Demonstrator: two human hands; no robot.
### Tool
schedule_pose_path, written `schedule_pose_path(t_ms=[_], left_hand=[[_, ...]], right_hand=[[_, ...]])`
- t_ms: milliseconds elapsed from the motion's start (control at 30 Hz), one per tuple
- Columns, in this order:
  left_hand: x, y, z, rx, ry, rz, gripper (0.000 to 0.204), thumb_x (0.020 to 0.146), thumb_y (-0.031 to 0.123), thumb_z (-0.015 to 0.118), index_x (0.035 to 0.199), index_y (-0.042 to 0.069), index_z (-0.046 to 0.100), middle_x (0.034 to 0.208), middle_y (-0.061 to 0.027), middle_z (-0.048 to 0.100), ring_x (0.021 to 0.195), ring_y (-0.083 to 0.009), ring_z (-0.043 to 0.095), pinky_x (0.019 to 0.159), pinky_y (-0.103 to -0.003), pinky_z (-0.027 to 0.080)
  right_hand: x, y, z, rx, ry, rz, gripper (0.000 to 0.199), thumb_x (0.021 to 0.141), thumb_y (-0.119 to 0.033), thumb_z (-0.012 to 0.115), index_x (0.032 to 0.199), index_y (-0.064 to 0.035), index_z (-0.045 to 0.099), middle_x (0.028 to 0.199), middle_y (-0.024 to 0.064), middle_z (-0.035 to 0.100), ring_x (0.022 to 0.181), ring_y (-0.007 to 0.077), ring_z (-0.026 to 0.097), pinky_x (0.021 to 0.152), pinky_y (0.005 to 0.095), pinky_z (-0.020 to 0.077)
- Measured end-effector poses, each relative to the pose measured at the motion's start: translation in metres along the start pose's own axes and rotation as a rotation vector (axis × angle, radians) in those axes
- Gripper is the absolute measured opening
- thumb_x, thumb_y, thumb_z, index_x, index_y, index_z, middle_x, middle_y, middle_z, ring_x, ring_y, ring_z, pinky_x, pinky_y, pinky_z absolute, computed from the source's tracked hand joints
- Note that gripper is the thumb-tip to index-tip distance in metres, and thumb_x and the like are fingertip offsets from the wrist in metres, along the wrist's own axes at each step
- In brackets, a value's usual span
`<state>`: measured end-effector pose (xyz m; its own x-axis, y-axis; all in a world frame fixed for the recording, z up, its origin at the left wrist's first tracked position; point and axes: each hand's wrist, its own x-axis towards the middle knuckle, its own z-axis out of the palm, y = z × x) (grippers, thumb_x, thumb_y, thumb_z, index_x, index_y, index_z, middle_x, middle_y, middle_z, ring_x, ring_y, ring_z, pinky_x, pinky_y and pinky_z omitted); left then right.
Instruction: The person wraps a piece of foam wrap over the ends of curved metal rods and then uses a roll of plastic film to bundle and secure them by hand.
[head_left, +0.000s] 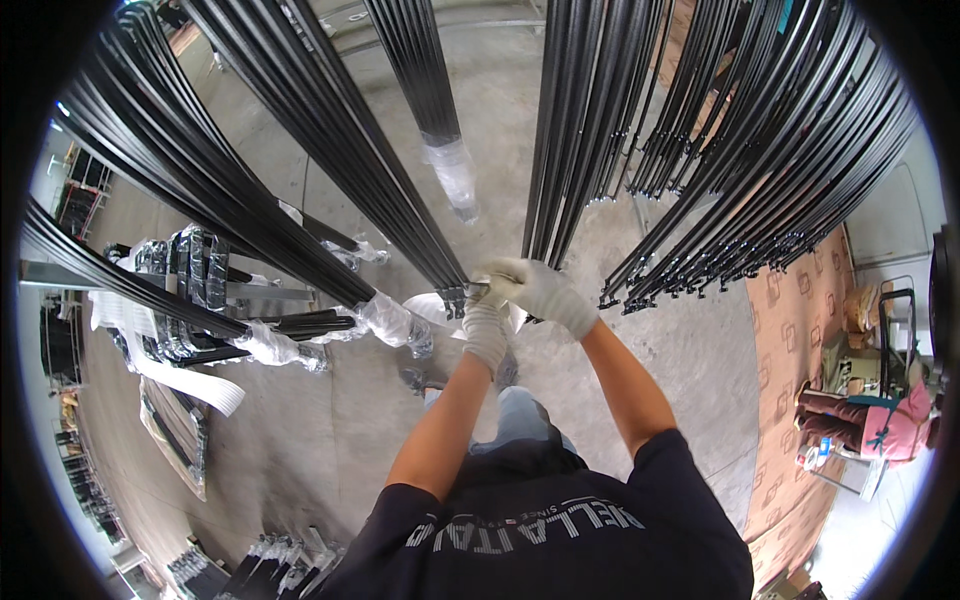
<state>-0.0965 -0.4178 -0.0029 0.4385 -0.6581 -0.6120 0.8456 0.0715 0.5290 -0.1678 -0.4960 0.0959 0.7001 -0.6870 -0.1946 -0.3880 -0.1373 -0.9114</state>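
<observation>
Both of my hands wear pale work gloves and meet at the lower ends of a bundle of long black bars [375,165]. My left hand [485,325] is closed beside the bar ends, with a white wrapping sheet [430,307] showing on either side of it. From the right, my right hand [550,295] reaches across the top of the left. Its fingers are curled and slightly blurred, and what they grip is hidden. Just ahead of the right hand, another bundle of black bars [560,130] comes down with bare ends.
Bars with clear plastic on their ends [390,320] lie to the left, near wrapped black parts [190,265] and a white foam strip [205,388]. Another wrapped bundle [450,175] stands ahead. Many bare bars [760,190] fill the right. A person in pink [895,425] is at far right.
</observation>
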Motion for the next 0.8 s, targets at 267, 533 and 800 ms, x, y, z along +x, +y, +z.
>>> schedule_pose_path(t_ms=[267,533,800], left_hand=[[-0.01,0.03,-0.007,0.045,0.038,-0.013,0.013,0.073,0.006,0.061,0.085,0.01,0.056,0.076,-0.0035,0.06,0.065,-0.0157,0.058,0.059,-0.028,0.049],[0.011,0.013,-0.039,0.079,-0.06,-0.021,0.009,0.072,0.004,0.059,0.08,0.008,0.055,0.076,-0.0047,0.059,0.068,-0.0176,0.058,0.06,-0.028,0.048],[0.007,0.012,-0.003,0.474,0.221,-0.027,0.016,0.068,0.01,0.065,0.079,0.007,0.054,0.073,-0.005,0.059,0.062,-0.0166,0.058,0.055,-0.029,0.048]], right_hand=[[-0.044,0.079,0.056,0.506,0.281,0.284,0.019,0.076,-0.01,0.057,0.094,-0.0029,0.055,0.08,0.0013,0.059,0.07,0.0139,0.054,0.064,0.026,0.0449],[-0.026,0.148,0.066,0.73,0.344,0.339,0.027,0.065,-0.001,0.067,0.089,-0.0067,0.057,0.08,0.0017,0.06,0.069,0.0088,0.055,0.06,0.0225,0.0448],[-0.028,0.11,0.023,0.36,0.483,0.194,0.016,0.07,-0.006,0.063,0.085,-0.0047,0.057,0.076,0.0002,0.06,0.066,0.0076,0.054,0.059,0.0214,0.0442]])
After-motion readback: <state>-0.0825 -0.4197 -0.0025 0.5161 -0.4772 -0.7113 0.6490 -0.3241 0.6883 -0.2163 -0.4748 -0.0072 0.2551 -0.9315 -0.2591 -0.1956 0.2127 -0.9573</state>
